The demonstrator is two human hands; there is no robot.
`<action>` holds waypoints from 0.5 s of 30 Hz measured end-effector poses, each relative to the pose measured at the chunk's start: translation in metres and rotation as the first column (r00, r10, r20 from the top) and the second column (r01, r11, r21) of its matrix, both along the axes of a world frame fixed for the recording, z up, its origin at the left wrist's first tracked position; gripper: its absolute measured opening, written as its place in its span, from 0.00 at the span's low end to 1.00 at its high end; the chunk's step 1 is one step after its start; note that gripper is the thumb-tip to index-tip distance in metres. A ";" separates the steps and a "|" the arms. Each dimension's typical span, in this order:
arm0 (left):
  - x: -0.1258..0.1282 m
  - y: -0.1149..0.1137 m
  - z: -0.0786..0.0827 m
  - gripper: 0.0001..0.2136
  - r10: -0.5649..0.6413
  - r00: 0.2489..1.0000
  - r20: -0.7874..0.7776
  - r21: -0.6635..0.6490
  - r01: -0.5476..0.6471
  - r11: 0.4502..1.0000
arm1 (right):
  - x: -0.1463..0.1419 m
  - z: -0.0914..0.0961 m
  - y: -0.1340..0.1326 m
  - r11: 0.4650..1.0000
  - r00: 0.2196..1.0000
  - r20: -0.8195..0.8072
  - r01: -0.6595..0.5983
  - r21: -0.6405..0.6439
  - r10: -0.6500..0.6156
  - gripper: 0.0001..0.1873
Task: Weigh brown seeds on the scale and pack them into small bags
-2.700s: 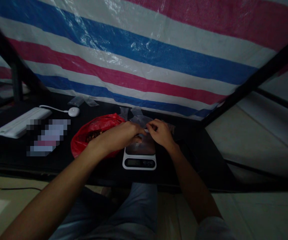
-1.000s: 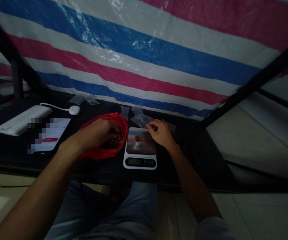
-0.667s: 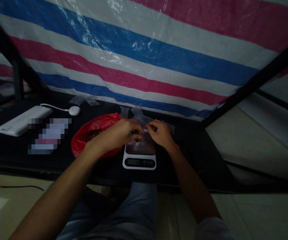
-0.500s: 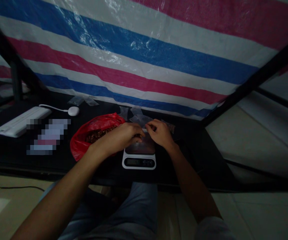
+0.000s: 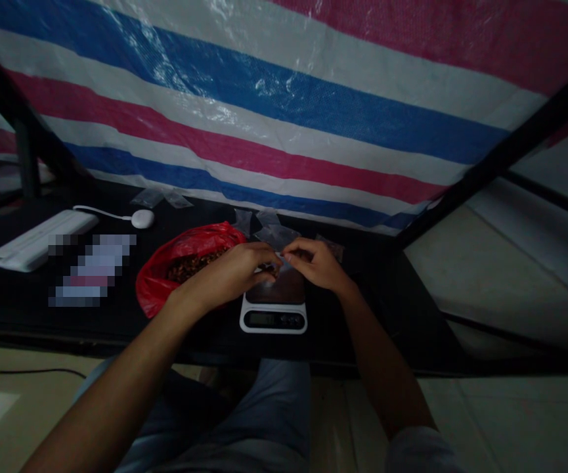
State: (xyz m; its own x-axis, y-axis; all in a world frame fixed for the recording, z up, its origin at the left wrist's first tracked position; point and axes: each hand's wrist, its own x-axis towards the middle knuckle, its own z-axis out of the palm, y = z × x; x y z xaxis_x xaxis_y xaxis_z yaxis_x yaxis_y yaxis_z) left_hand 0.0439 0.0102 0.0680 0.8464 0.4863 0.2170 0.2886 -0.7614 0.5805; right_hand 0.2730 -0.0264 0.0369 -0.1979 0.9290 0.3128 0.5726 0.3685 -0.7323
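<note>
A small white digital scale (image 5: pixel 273 317) sits on the dark table (image 5: pixel 27 302) in front of me. My left hand (image 5: pixel 237 269) hovers over its platform with the fingers pinched together; what they hold is hidden. My right hand (image 5: pixel 316 263) meets it above the scale, fingers closed on a small clear plastic bag (image 5: pixel 284 261). Just left of the scale lies an open red plastic bag (image 5: pixel 175 269) with brown bits inside.
Several empty clear bags (image 5: pixel 264 226) lie behind the scale, more (image 5: pixel 160 197) farther left. A white keyboard-like device (image 5: pixel 37 240), a white mouse-like object (image 5: pixel 142 219) and a blurred card (image 5: pixel 91 269) lie at the left. A striped tarp (image 5: pixel 284 118) hangs behind.
One second ago my left hand was inside the red bag; it came back over the scale and now pinches next to my right hand, which lifted slightly with the clear bag.
</note>
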 end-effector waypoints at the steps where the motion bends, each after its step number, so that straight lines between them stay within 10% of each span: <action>1: -0.001 0.000 -0.001 0.10 0.007 1.000 0.021 -0.005 -0.007 1.000 | 0.001 0.002 -0.001 0.999 0.999 -0.006 -0.034 -0.025 0.034 0.07; 15: -0.002 -0.002 -0.013 0.15 0.077 0.982 0.170 -0.049 -0.070 0.996 | 0.024 0.004 -0.002 0.971 0.986 0.119 -0.092 -0.220 0.120 0.05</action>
